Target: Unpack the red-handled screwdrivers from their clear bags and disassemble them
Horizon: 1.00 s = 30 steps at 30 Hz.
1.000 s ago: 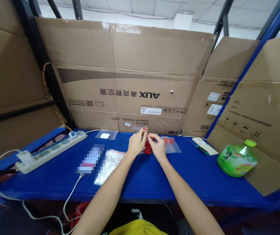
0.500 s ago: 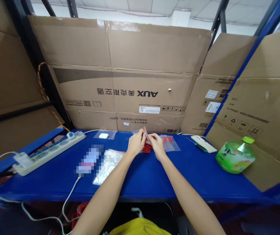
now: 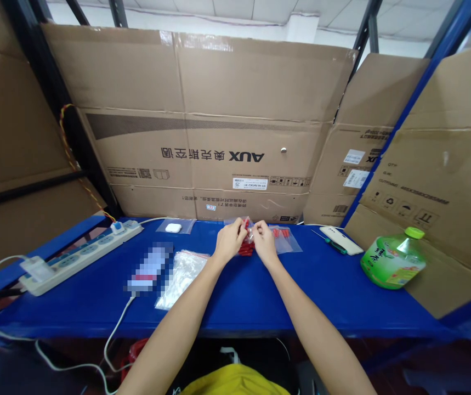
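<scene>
Both hands meet near the back edge of the blue desk (image 3: 260, 296), about midway along it. The left hand (image 3: 229, 241) and the right hand (image 3: 263, 241) pinch a small clear bag (image 3: 249, 230) between their fingertips, holding it just above a heap of red pieces (image 3: 245, 249) lying on the desk under the hands. Just to the right of the right hand lies another clear bag of red pieces (image 3: 284, 238). A stack of empty clear bags (image 3: 181, 271) sits left of the left forearm, beside a phone (image 3: 149, 269) on a white cable. A power strip (image 3: 83, 255) runs along the left end, and a white earbud case (image 3: 173, 227) rests by the back edge. Toward the right end lie a screwdriver (image 3: 334, 245) and a green bottle (image 3: 393, 258) on its side.
</scene>
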Each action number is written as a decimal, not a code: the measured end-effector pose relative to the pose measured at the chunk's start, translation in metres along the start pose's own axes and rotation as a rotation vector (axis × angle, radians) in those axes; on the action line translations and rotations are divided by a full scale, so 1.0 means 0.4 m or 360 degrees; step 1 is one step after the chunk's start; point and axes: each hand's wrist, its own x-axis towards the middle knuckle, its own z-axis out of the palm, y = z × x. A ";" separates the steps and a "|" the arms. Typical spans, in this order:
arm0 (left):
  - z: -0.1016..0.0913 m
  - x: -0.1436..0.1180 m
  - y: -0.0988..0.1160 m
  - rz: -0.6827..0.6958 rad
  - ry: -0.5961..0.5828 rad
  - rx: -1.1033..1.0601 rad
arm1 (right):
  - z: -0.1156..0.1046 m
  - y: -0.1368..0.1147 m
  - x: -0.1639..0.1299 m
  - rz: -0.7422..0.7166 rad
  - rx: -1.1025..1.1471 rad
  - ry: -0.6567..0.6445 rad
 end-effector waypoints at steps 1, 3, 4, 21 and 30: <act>-0.001 0.001 -0.001 -0.0020 0.0009 -0.0033 | -0.003 0.003 0.003 0.0051 0.0103 0.0017; -0.005 0.002 0.000 -0.0039 0.0012 -0.0087 | -0.010 0.008 0.008 0.0116 0.0278 0.0018; -0.008 0.002 0.001 -0.0036 0.0010 -0.0099 | -0.013 0.009 0.009 0.0117 0.0313 0.0011; -0.015 -0.013 0.025 0.0092 0.0285 0.0000 | -0.028 0.033 0.030 -0.0202 0.0012 0.0175; 0.045 0.019 -0.015 -0.0743 0.0352 -0.1253 | -0.031 0.019 0.041 -0.0053 0.0582 0.0172</act>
